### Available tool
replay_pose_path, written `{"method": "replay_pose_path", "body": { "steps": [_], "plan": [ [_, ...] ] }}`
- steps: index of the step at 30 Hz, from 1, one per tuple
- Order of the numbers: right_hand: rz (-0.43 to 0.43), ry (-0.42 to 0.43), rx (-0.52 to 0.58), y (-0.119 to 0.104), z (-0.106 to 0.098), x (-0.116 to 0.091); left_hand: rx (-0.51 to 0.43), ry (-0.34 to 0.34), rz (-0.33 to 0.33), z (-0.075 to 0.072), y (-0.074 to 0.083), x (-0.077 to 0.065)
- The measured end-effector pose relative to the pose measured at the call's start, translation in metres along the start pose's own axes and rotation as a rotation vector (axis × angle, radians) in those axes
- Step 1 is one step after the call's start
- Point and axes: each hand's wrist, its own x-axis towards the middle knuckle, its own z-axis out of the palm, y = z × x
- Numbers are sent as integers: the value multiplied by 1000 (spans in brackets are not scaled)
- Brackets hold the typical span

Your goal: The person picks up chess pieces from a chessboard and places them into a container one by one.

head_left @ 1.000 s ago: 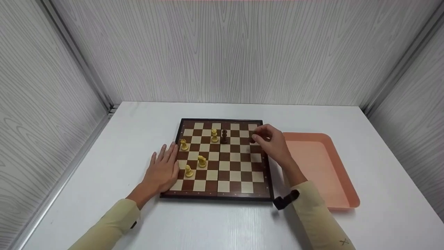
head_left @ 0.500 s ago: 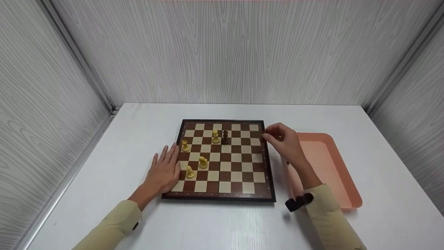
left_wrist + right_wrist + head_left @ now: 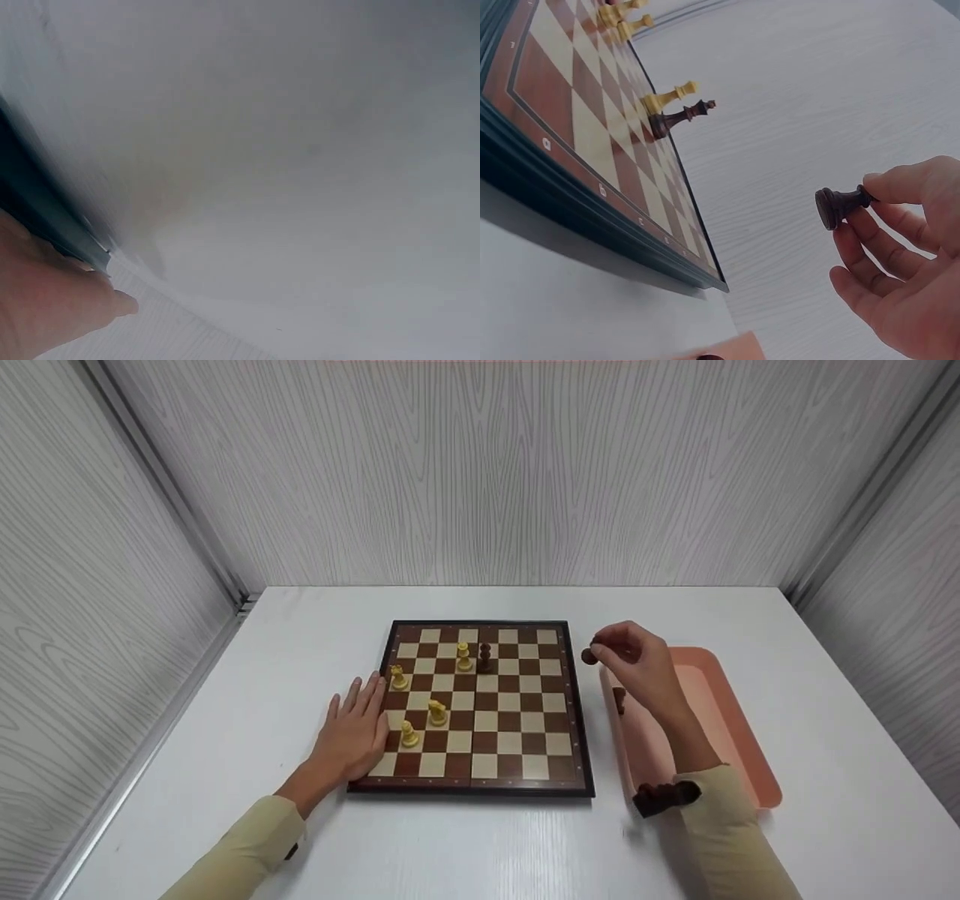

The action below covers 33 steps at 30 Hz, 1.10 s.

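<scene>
My right hand (image 3: 637, 664) pinches a dark brown chess piece (image 3: 840, 206) between thumb and fingers, its round base facing the board and its top covered by the fingertips. It hangs between the chessboard (image 3: 510, 746) and the pink tray (image 3: 750, 742). My left hand (image 3: 349, 735) lies with extended fingers along the board's left edge. On the board stand a tall dark piece (image 3: 484, 658), a tall cream piece (image 3: 463, 658) beside it, a cream rook (image 3: 398, 678), a cream knight (image 3: 437, 712) and another cream piece (image 3: 408, 734).
Inside the tray, near its left wall, lies a dark chess piece (image 3: 619, 700), partly covered by my right hand. White table (image 3: 480, 847) surrounds the board, with a grey wood-grain panel (image 3: 480, 472) behind and more panels on both sides.
My right hand has carried the dark chess piece rightward from the board's right columns, past its edge toward the tray. My left hand stays at the left edge.
</scene>
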Motion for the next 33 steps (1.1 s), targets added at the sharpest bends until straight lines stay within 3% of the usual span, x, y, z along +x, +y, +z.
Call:
{"method": "replay_pose_path", "body": {
  "steps": [12, 20, 27, 33],
  "plan": [
    [3, 23, -41, 20, -22, -3, 9, 9, -7, 1, -2, -3],
    [-13, 34, -70, 17, -31, -6, 9, -15, -11, -1, 1, -1],
    [16, 43, -136, 22, -36, -9, 5, 10, -3, 1, 2, 1],
    [10, 53, -169, 43, -41, -5, -2, 14, -8, 1, 0, 0]
  ]
}}
